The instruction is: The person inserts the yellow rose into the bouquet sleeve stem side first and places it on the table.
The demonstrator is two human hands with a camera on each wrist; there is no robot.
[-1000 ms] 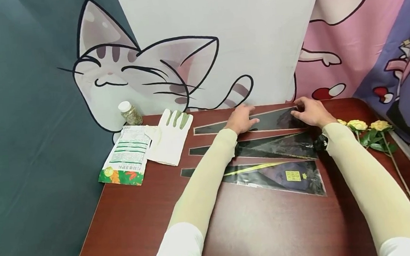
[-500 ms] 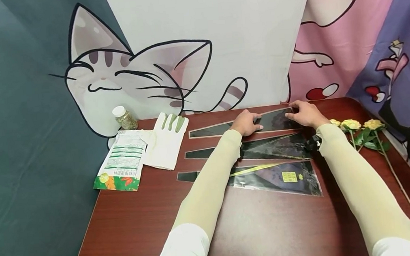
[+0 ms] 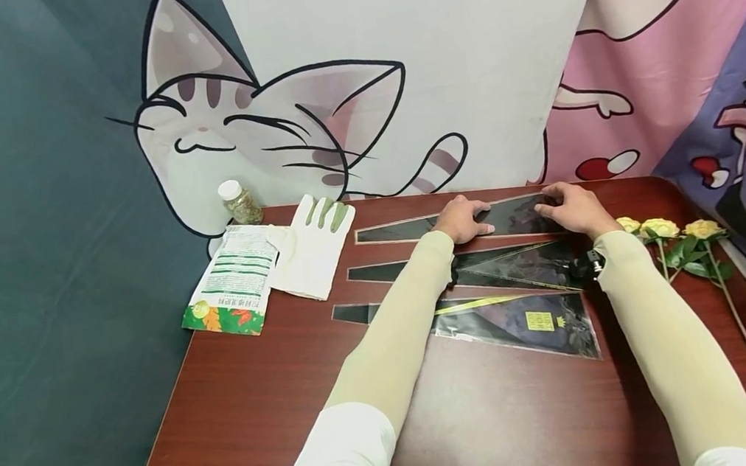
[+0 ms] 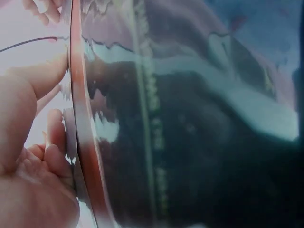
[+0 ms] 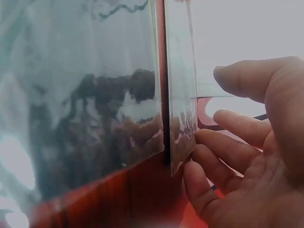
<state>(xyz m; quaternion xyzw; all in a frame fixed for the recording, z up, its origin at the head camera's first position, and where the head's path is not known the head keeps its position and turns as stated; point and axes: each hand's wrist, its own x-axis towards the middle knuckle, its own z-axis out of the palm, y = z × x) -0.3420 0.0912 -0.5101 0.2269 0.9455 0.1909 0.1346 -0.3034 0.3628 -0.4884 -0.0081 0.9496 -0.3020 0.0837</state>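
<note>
Clear bottle [image 3: 246,208], white cap, greenish bits inside; printed packet [image 3: 233,278] just beside it, contents hidden. Back sleeve [image 3: 513,218]: glossy dark plastic, tapered, flat near bench [image 3: 255,406] far edge. Middle sleeve [image 3: 516,265] and front sleeve [image 3: 497,324] nearer, also tapered. Left grip [image 3: 464,220] spread, resting on back sleeve; right grip [image 3: 576,209] spread too, fingertips at its wide end.

Your reddish-brown wood-grain counter [image 3: 263,420] bears a far tapered plastic sleeve [image 3: 513,216], a middle sleeve [image 3: 522,266] and a yellow-printed near sleeve [image 3: 503,319], in separate rows. To your left are a white-capped jar [image 3: 242,204], printed packet [image 3: 234,282] and white work glove [image 3: 315,256]; to your right, yellow roses [image 3: 704,228].
</note>
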